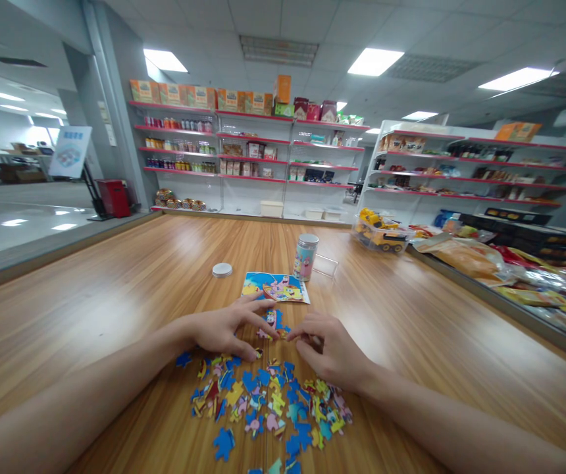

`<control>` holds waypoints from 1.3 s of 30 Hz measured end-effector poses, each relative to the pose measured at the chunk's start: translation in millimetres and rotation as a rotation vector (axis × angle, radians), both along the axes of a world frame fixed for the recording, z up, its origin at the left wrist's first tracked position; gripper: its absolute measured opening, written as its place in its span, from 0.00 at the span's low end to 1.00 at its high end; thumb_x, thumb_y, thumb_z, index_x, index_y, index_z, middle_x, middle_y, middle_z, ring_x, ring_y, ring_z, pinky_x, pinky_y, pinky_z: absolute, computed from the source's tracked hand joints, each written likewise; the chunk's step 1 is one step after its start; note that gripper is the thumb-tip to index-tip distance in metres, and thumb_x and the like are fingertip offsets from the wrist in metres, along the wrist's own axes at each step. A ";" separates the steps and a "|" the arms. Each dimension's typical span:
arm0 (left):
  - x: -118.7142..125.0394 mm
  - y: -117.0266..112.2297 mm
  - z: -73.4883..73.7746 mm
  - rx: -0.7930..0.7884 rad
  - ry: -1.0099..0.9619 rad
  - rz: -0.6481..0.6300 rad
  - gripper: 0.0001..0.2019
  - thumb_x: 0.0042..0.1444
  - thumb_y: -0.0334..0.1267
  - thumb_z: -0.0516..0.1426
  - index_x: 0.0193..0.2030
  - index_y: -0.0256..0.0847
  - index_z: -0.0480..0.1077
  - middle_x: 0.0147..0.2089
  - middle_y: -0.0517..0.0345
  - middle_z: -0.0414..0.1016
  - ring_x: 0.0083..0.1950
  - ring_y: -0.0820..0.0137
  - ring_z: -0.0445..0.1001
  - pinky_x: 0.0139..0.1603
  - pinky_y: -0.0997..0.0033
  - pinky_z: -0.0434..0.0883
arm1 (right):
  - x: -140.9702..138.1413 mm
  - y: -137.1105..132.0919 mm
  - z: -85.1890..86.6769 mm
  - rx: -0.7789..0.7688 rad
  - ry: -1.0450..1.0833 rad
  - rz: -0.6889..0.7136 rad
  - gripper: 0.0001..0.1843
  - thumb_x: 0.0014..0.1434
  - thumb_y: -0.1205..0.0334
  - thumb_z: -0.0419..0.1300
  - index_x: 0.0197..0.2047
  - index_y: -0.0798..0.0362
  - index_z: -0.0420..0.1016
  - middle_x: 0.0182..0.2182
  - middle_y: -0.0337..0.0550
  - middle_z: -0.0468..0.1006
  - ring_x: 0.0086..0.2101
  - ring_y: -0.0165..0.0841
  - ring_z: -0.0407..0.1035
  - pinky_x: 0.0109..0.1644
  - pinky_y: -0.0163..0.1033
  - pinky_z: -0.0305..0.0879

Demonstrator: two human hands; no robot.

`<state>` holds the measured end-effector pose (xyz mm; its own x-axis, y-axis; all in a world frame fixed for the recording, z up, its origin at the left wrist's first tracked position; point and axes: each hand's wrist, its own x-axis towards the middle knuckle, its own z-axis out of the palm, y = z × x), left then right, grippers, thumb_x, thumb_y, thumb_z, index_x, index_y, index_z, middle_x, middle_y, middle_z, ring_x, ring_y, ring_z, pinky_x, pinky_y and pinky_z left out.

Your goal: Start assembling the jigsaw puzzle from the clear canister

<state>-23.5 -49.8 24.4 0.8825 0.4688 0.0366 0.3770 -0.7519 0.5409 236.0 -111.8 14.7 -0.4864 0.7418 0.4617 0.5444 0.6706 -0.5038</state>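
My left hand (224,329) and my right hand (330,352) meet over a small joined cluster of jigsaw pieces (273,324) on the wooden table (115,296). Fingertips of both hands pinch and press those pieces. A loose heap of colourful puzzle pieces (268,401) lies just in front of my hands. Beyond them lies the puzzle's reference picture (276,288), flat on the table. A cartoon-printed tin (305,257) stands behind the picture, and its white lid (222,270) lies to the left.
A clear box with a yellow toy truck (380,234) sits at the table's far right. Snack bags (465,257) fill a counter along the right edge. Shop shelves (248,158) with goods line the back wall. A red bin (114,197) stands far left.
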 end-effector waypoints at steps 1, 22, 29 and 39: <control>0.4 -0.3 -0.4 0.014 0.010 -0.004 0.27 0.52 0.56 0.63 0.59 0.61 0.68 0.74 0.63 0.41 0.73 0.47 0.39 0.69 0.37 0.41 | 0.0 -0.9 1.2 0.001 0.004 0.018 0.11 0.52 0.72 0.56 0.33 0.54 0.80 0.23 0.40 0.72 0.29 0.32 0.65 0.35 0.37 0.59; 3.2 -0.7 -1.9 0.124 0.028 -0.033 0.28 0.59 0.54 0.58 0.66 0.59 0.60 0.74 0.59 0.41 0.73 0.50 0.41 0.70 0.40 0.43 | 5.7 -9.1 15.2 -0.105 -0.112 0.509 0.12 0.45 0.64 0.54 0.32 0.51 0.77 0.23 0.39 0.69 0.28 0.33 0.63 0.42 0.42 0.60; 3.1 -0.7 -1.9 0.127 0.019 -0.026 0.28 0.58 0.54 0.59 0.65 0.58 0.62 0.74 0.59 0.43 0.73 0.50 0.42 0.70 0.41 0.43 | 5.4 -9.8 12.5 -0.082 -0.122 0.476 0.11 0.47 0.66 0.55 0.32 0.51 0.77 0.23 0.38 0.70 0.29 0.33 0.64 0.43 0.42 0.59; 1.9 -0.1 -5.8 0.049 -0.047 0.031 0.25 0.60 0.51 0.58 0.63 0.53 0.64 0.73 0.55 0.46 0.73 0.54 0.45 0.71 0.47 0.49 | 3.5 -7.8 10.0 -0.075 -0.046 0.352 0.09 0.52 0.68 0.56 0.32 0.52 0.77 0.23 0.39 0.71 0.29 0.33 0.64 0.39 0.40 0.59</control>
<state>-21.6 -49.9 18.6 0.8642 0.4928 0.1015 0.3758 -0.7663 0.5211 239.5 -119.6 24.6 -0.7371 0.5564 0.3837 0.3104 0.7830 -0.5390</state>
